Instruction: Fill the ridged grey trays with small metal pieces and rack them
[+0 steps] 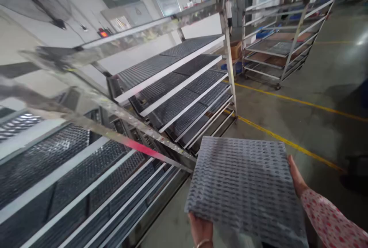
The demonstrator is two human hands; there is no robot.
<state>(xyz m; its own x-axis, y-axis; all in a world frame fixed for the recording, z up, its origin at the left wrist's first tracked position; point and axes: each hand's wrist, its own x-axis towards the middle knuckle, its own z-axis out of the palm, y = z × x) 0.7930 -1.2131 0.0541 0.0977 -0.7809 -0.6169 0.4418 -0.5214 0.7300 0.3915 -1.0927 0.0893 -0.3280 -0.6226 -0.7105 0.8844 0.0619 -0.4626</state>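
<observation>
Steel racks (178, 87) stacked with dark trays fill the left side. A grey dimpled tray (244, 186) is held flat over the floor beside them, its weight shared: left hand (201, 230) grips the near edge, right hand (296, 177) clasps the far side.

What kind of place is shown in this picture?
Probably a factory floor. The hands, left and right, hold a grey dimpled tray beside a wheeled metal rack of similar trays; yellow floor lines mark lanes.

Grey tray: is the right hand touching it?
Touching. The head view shows the right hand pressed along the grey tray's right edge; the left hand grips its near corner.
</observation>
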